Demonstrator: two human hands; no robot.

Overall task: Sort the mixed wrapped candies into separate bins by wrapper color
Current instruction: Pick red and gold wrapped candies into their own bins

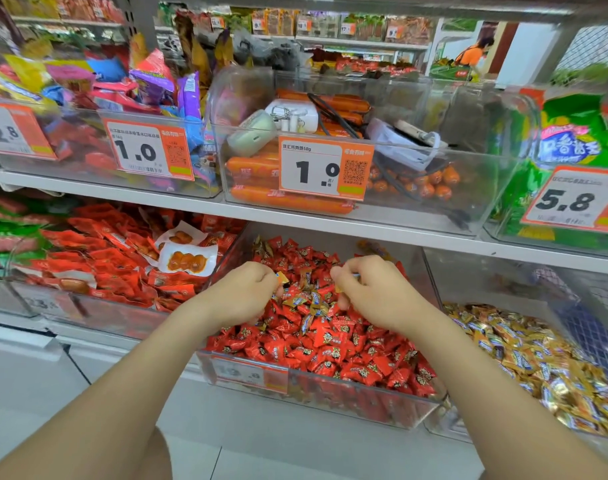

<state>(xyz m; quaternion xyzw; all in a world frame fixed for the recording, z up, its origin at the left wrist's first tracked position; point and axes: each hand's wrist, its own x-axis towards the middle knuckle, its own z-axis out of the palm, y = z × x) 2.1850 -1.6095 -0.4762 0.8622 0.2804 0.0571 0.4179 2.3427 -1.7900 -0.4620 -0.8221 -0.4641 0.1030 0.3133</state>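
Both hands work above the middle of the clear bin (316, 382) on the lower shelf, forearms reaching in over its front edge and angled toward each other. The bin is heaped with red candies (330, 342). A loose cluster of gold candies (311, 301) lies on top near the centre, their long axes pointing every way.

The left hand (245, 292) is knuckles-up with fingers curled, pinching a gold candy (282, 278) at the fingertips. The candy's exposed end points right, toward the other hand, and it lies roughly across the bin.

The right hand (371, 289) is likewise curled and knuckles-up. It pinches a second gold candy (355, 274), of which only a sliver shows, so its direction cannot be told.

The right bin (486, 282), just beside, holds the gold pile (538, 358).
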